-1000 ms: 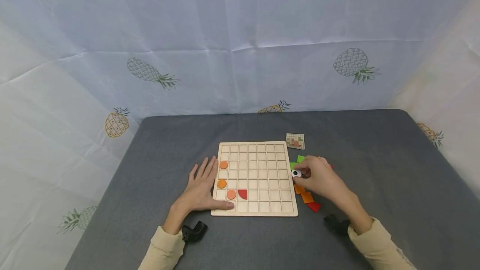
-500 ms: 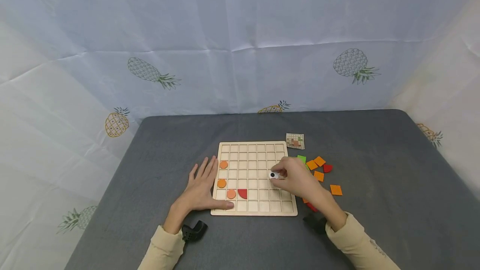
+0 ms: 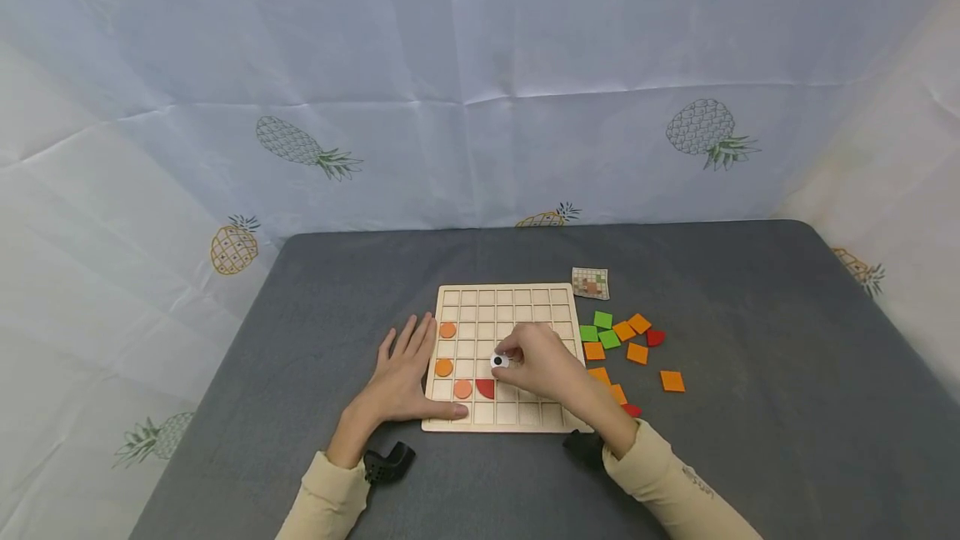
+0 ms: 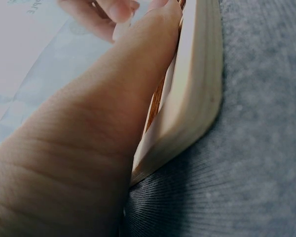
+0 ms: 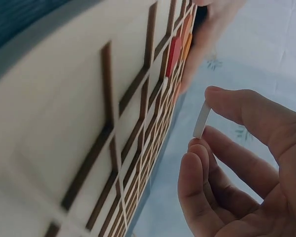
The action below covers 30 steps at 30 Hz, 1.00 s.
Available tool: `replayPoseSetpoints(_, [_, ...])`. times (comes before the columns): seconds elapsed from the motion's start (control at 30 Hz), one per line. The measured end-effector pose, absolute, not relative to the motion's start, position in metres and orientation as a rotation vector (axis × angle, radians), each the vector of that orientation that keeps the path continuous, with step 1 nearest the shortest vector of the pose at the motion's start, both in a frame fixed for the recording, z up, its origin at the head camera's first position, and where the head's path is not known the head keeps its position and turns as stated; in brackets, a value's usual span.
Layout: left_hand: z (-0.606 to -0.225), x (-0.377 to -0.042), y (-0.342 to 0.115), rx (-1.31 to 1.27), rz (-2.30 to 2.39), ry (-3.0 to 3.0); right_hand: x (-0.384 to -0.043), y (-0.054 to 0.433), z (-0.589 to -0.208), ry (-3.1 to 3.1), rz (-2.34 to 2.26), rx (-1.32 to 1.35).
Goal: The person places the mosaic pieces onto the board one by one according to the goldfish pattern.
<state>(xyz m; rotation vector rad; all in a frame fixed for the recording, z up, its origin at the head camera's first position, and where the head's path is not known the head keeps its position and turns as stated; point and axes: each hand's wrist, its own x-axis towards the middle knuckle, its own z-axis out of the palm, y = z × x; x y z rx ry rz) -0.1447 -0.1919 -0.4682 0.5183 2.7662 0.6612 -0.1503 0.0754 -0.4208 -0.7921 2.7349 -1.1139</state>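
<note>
My right hand [image 3: 542, 361] pinches a white eye tile [image 3: 499, 361] with a black dot between thumb and fingertips, over the middle of the wooden grid board [image 3: 517, 425]. The right wrist view shows the eye tile [image 5: 202, 120] edge-on, held off the board. My left hand [image 3: 401, 382] lies spread at the board's left side, its thumb across the front left corner. On the board's left part sit an orange disc [image 3: 447, 330], a second orange disc [image 3: 444, 367], a coral disc [image 3: 462, 389] and a red quarter-round tile [image 3: 486, 389].
Right of the board lie several orange squares [image 3: 637, 353], three green squares [image 3: 609, 338] and red tiles [image 3: 656, 337]. A small pattern card [image 3: 591, 282] lies by the board's far right corner. All rest on a grey-covered table [image 3: 750, 340].
My right hand has carried the eye tile leftward from the loose tiles at the board's right side to over its middle. My left hand has stayed in place.
</note>
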Motion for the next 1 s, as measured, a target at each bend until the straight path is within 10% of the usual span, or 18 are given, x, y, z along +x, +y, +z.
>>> replayPoseSetpoints(1.0, [-0.467, -0.145, -0.193, 0.542, 0.632, 2.744, -0.159, 0.048, -0.433, 2.608, -1.128, -0.682])
